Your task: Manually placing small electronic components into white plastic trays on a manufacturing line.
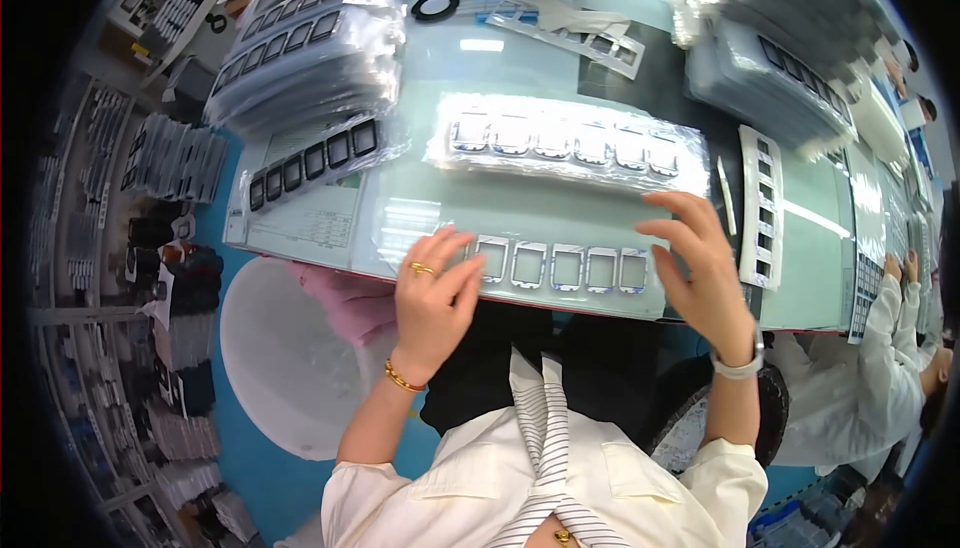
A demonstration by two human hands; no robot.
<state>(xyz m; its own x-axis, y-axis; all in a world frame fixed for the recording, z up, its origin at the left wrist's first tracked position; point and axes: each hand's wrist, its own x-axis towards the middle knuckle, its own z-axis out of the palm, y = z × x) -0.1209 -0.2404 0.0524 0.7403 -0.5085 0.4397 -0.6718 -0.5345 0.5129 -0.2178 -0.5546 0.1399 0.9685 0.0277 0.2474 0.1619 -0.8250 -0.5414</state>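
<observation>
The strip (560, 268) of small frames lies at the near table (560, 210) edge between both open hands, left (432, 298) touching its end, right (705, 273) hovering, so press flat and gently, keeping it straight.

Under both hands lies a clear film strip of white-framed parts (560, 268) along the near table edge; the left hand (432, 300) presses its left end, the right hand (700, 268) hovers with spread fingers over its right end. Just beyond the hands sits a clear plastic pack of similar white frames (565, 143), crinkled and shiny. Left of the left hand, farther away, a clear-wrapped row of black-framed parts (310, 163) lies slanted, with a tall stack of bagged trays (300, 48) behind it. A printed white sheet (315, 223) lies flat under the glass near the left hand. Beyond the right hand, more bagged stacks (780, 68) pile up.
</observation>
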